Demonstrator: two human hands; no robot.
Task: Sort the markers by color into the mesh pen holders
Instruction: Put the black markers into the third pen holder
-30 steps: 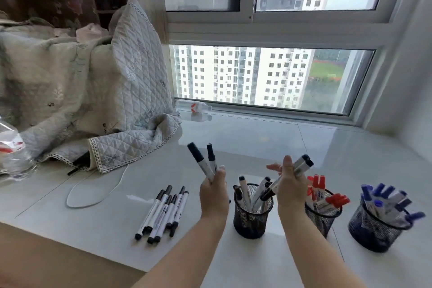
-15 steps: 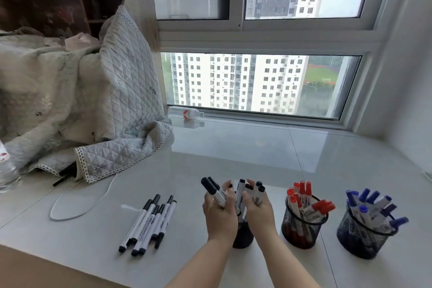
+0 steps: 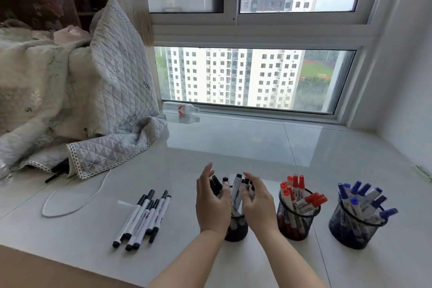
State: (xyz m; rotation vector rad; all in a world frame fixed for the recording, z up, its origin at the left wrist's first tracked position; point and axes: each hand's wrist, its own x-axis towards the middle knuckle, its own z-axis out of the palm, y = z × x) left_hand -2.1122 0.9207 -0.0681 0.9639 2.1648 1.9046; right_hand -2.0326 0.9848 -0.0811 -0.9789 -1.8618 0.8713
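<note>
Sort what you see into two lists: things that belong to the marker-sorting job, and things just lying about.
Belongs to the job:
- loose black-capped white markers
- black mesh holder of black markers
- black mesh holder of red-capped markers
- black mesh holder of blue-capped markers

Just lying about:
- quilted grey blanket
- white cable
- clear plastic bottle lying by the window

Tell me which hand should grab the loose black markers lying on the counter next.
Left. The left hand sits beside the black mesh pen holder on the side nearer the loose black-capped markers, which lie to its left. The right hand would probably have to cross over the holder.
</note>
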